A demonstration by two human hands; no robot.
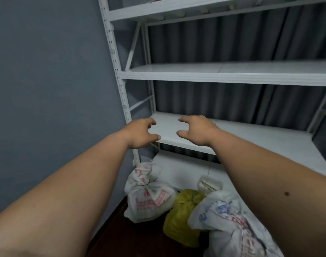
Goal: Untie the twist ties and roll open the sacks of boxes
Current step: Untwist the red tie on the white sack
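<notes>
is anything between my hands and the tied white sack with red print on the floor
Nothing visible blocks it. Both hands, left hand and right hand, hover empty in front of the shelf, and the white sack with red print sits below on the floor with open space above its tied neck.

Three sacks, tied shut, on the floor below the shelving: white sack with red print [149, 199], upright; yellow sack [180, 217], middle; white sack with blue-red print [230, 225], nearest.
</notes>
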